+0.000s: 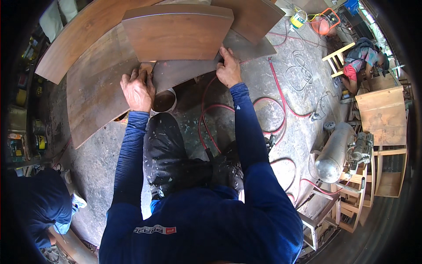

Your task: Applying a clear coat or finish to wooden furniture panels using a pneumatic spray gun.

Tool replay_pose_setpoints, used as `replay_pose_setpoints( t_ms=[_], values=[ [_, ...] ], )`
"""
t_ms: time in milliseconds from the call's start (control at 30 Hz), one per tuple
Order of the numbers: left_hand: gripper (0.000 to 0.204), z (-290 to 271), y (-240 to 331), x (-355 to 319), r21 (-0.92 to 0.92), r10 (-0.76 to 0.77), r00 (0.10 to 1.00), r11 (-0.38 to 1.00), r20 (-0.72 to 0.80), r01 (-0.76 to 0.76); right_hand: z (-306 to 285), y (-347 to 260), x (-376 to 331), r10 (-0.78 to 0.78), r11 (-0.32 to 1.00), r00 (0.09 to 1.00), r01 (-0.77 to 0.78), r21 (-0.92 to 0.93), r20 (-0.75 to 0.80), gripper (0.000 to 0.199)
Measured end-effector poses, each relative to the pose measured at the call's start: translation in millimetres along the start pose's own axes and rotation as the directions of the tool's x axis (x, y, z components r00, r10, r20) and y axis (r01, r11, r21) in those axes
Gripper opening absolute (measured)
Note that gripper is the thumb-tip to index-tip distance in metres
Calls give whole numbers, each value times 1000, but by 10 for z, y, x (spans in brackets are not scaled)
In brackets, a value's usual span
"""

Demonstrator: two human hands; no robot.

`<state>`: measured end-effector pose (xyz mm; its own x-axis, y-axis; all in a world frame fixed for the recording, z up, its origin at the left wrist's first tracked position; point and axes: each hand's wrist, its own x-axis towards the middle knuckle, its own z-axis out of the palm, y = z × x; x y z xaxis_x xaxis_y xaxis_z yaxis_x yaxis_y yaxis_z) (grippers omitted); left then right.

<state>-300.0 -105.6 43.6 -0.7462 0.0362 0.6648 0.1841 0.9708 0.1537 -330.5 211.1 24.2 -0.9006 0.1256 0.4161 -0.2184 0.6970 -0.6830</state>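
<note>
The concrete floor (281, 88) takes up most of the view, grey and stained, with open room to the right of the hands, crossed only by a looping red hose (277, 101) and thin cables. To the left and ahead, the floor is covered by large brown wood panels (94, 94) that overlap one another; their long edges run at a slant and their corners crowd in towards the hands. On top of them lies a smaller brown board (178, 35), its near edge facing the person.

A grey sheet (184, 72) lies under that board and reaches out to the right in a point. The left hand (138, 88) rests flat, fingers spread, on the sheet's left end where it meets the big panel. The right hand (228, 68) is closed over the sheet's upper edge, thumb and fingers pinching it, just below the board's right corner.

Under the sheet, between the forearms, stands a round can (165, 101) with a white rim, beside the person's dark trouser knee.

At the right a silver air tank (336, 154) sits among pale wooden frames (382, 114), closing that side. Farther back another person (362, 61) bends by a light wooden chair (336, 57). A third person's dark sleeve (35, 202) fills the lower left.
</note>
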Motion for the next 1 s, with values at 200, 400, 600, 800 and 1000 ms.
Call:
replay_pose_setpoints(
  t_ms=[200,400,600,800,1000],
  values=[
    [24,369,-617,598,-259,123,983,962,140,-84,-68,-12,570,-21,989,1000,20,150,10,70],
    [29,750,-1072,1092,-561,146,938,826,313,58,302,-254,972,-195,973,922,225,-53,336,46],
    [25,1206,-1073,1407,-612,224,908,790,355,45,417,-174,813,-306,844,877,430,-319,371,43],
    [31,1139,-905,1763,-334,65,829,931,556,151,707,-410,756,-367,863,880,443,-242,301,37],
    [34,749,-899,1536,-688,186,819,658,543,306,611,-694,498,-326,841,927,374,-391,184,26]
  ],
)
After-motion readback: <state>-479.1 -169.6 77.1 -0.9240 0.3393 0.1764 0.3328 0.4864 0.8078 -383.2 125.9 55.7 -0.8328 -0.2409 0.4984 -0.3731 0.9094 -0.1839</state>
